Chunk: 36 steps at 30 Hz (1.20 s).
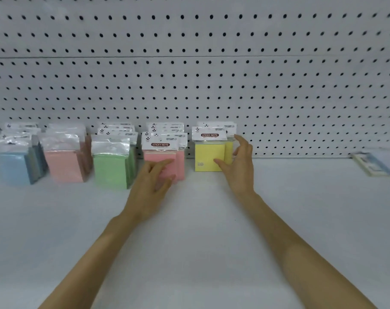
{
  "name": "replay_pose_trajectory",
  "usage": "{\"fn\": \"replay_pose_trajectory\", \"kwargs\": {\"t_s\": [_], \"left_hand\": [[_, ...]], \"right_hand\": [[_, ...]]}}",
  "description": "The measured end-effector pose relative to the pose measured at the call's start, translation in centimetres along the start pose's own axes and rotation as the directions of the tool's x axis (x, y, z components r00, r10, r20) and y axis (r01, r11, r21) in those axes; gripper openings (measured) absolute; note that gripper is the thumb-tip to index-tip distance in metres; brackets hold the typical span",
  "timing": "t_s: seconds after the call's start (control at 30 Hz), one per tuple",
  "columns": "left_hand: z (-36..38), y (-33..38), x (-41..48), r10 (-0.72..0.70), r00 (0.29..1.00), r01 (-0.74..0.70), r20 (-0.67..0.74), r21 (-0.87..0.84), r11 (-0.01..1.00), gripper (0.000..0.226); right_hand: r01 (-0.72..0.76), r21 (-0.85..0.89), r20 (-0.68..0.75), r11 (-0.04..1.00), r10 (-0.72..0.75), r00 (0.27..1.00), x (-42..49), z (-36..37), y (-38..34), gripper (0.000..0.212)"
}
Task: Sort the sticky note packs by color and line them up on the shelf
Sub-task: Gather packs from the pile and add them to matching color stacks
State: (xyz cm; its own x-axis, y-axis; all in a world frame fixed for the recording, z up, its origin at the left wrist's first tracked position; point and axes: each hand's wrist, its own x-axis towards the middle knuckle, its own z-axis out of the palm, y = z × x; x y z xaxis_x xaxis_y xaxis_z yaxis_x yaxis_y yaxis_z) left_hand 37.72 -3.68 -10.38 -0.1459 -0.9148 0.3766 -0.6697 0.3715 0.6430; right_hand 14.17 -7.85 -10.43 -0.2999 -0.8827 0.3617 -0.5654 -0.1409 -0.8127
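Head | left hand (155, 178) resting released on pink pack (154, 156), centre | right hand (237, 162) spreading released at yellow pack (208, 156) right edge | shelf (200, 233) stretching below.

Two bare forearms (95, 253), left hand (152, 181) and right hand (238, 168) bare, slender fingers (243, 141)

The lone camera rode on the person's head, facing forward and down, close over the shelf (189, 241) and pegboard (211, 74).

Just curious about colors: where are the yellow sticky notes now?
In the head view, the yellow packs stand at the row's right end, beside pink packs, the right hand touching them.
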Motion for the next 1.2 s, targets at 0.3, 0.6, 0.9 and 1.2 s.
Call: {"fn": "replay_pose_trajectory", "kwargs": {"t_s": [0.3,0.6,0.9,1.2], "left_hand": [[8.1,9.4,6.3,0.167,0.986,-0.167,-0.013,-0.053,0.984,0.040],[24.2,21.3,8.2,0.286,0.929,-0.271,0.234,-0.095,0.958,0.049],[35.3,28.1,11.0,0.245,0.882,-0.211,0.404,-0.128,0.969,0.047],[38.0,28.9,11.9,0.234,0.868,-0.266,0.438,0.010,0.964,0.047]], "right_hand": [[-0.038,-0.117,-0.126,0.992,0.023,0.992,2.3,-14.7,8.1,0.052],[-0.277,-0.291,-0.305,0.916,0.186,0.934,4.0,-32.9,20.5,0.043],[-0.377,-0.534,-0.179,0.756,0.335,0.925,7.0,-35.6,24.7,0.068],[-0.389,-0.243,-0.172,0.889,0.355,0.919,6.9,-36.4,24.3,0.056]]}}
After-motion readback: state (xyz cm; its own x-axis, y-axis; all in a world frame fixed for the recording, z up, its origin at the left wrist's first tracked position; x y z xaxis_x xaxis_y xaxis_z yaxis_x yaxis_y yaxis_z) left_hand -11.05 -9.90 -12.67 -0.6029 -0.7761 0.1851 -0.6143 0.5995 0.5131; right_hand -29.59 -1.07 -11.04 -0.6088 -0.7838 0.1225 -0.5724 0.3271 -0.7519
